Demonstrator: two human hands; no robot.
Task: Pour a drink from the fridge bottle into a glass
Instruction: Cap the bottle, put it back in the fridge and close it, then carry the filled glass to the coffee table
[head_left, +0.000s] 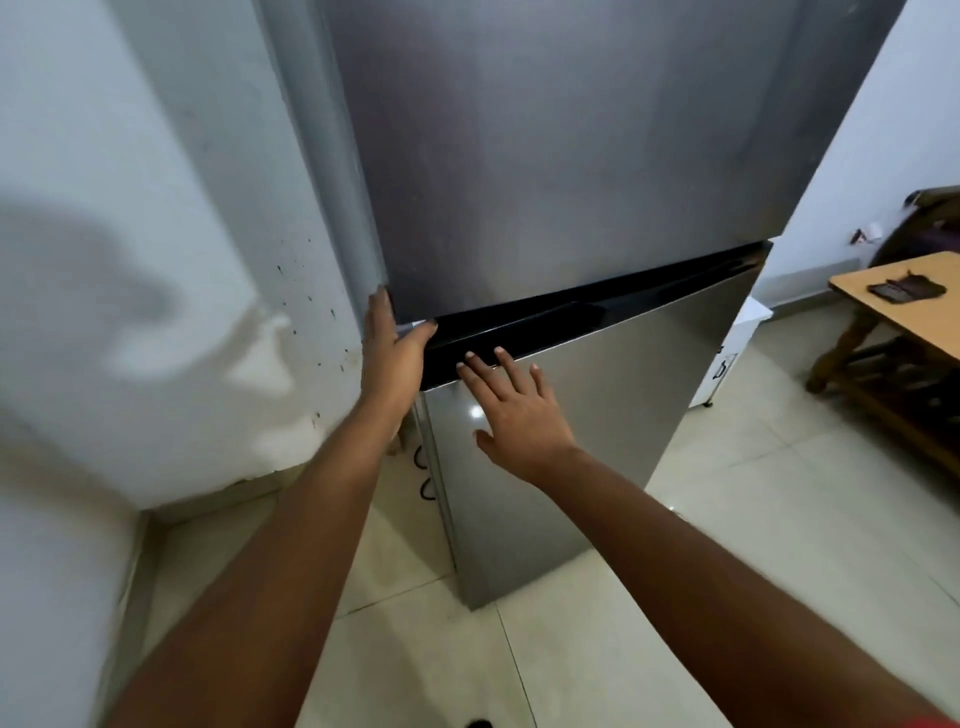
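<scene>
head view: one wide-angle look down at a two-door fridge and both bare arms reaching to it.
fridge (545, 171): tall, flat-fronted, brushed grey metal with a dull sheen; both doors look shut, so the task's bottle and the glass are not in sight.
upper door (561, 145): smooth dark grey panel with faint vertical brushing and a rounded left edge.
black strip (597, 317): glossy dark band with a recessed handle slot, running slantwise between the two doors.
lower door (587, 415): paler, shinier steel sheet with a small bright glint just beside the right hand.
left hand (392, 353): its grip lies at the bottom left corner of the upper door, fingers straight along the fridge's side edge, thumb hooked over the end of the black strip.
right hand (514, 410): grip spread wide, fingers straight and apart, fingertips touching the black strip, palm over the top of the lower door; it holds nothing.
wall (156, 260): pale painted plaster on the left, patchy and stained, with small dark specks near the fridge.
floor (779, 493): glossy cream tiles with thin grout lines.
bench (898, 312): light wooden top on darker turned legs, well apart at the right, with a flat dark object (906, 289) lying on it, too small to tell.
</scene>
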